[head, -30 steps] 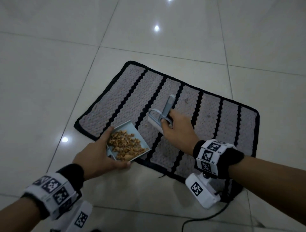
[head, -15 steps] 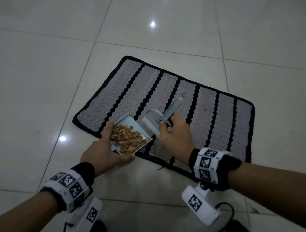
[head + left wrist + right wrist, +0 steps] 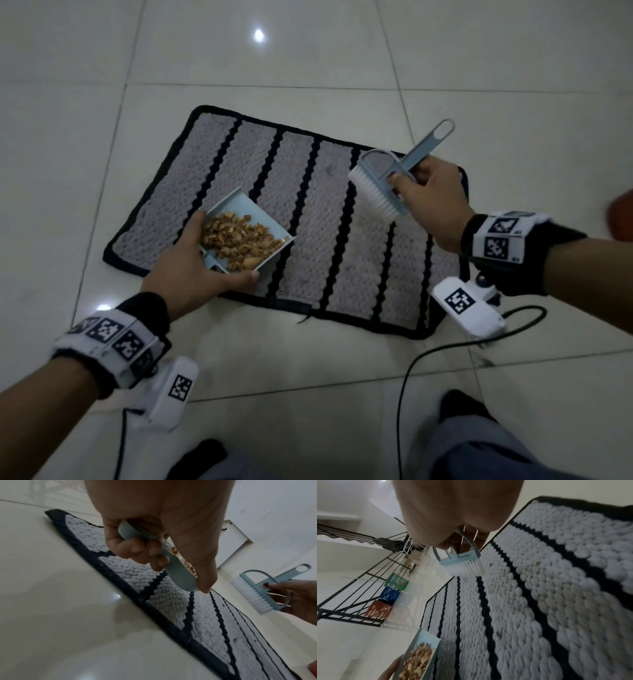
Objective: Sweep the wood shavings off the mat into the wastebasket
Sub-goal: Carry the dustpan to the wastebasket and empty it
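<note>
i see pale glossy floor tiles (image 3: 342, 44) with lamp glints. a black cable (image 3: 411, 370) trails across them. a black metal railing (image 3: 351, 563) stands farther off, with green (image 3: 396, 583), blue (image 3: 389, 595) and red-brown (image 3: 378, 609) crates along its foot.

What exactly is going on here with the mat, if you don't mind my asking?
A person is clearing a grey mat with black stripes on the tiled floor. The left hand holds a pale blue plastic dustpan loaded with brown wood shavings above the mat. The right hand grips a pale blue brush with white bristles, lifted clear. A few specks remain on the mat.
</note>
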The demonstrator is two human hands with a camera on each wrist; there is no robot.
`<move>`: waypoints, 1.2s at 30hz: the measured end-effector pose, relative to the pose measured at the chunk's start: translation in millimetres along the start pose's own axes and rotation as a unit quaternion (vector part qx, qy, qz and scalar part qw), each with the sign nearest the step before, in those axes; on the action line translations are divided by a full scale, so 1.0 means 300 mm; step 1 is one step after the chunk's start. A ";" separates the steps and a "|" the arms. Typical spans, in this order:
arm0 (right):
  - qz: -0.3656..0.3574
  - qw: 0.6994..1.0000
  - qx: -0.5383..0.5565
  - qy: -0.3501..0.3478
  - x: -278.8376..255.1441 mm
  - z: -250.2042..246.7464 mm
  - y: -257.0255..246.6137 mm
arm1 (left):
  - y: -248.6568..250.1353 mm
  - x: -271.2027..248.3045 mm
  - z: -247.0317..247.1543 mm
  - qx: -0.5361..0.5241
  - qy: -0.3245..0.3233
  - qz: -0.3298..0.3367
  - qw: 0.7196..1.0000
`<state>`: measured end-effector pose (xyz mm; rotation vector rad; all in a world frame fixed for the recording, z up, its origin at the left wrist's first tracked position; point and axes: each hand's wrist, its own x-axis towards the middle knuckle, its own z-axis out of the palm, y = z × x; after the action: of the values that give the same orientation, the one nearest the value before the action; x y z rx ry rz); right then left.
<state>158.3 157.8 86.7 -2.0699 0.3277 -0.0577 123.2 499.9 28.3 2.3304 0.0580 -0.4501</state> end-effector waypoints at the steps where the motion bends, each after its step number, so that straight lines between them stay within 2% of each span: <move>1: 0.005 1.000 0.005 0.007 0.002 -0.017 0.010 | 0.005 0.013 0.005 0.003 0.003 0.008 1.000; 5: 0.064 0.994 0.063 0.063 0.019 -0.098 0.045 | 0.065 0.058 0.034 -0.040 0.007 0.022 0.999; 8: 0.111 0.983 0.096 0.111 0.021 -0.184 0.061 | 0.142 0.094 0.068 -0.047 -0.011 0.056 0.997; 11: 0.123 0.979 0.091 0.136 -0.005 -0.276 0.024 | 0.235 0.136 0.122 -0.041 -0.029 0.064 0.997; 19: 0.074 0.993 -0.029 0.088 -0.141 -0.497 -0.095 | 0.579 0.143 0.343 -0.053 -0.166 0.117 0.978; 24: 0.032 0.982 -0.005 0.186 -0.215 -0.712 -0.097 | 0.819 0.125 0.365 0.003 -0.204 0.209 0.956; 29: -0.036 0.952 0.002 0.305 -0.267 -0.974 -0.096 | 1.144 0.079 0.327 0.037 -0.239 0.279 0.929; 33: -0.069 0.933 -0.031 0.353 -0.302 -1.159 -0.032 | 1.411 0.059 0.348 0.040 -0.239 0.306 0.921; 36: -0.088 0.913 -0.019 0.398 -0.315 -1.296 0.024 | 1.602 0.039 0.428 0.035 -0.242 0.305 0.920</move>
<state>-2.5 -151.1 284.0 -2.0218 0.6306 -1.0280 178.3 64.8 263.5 2.0890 -0.9055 -0.6894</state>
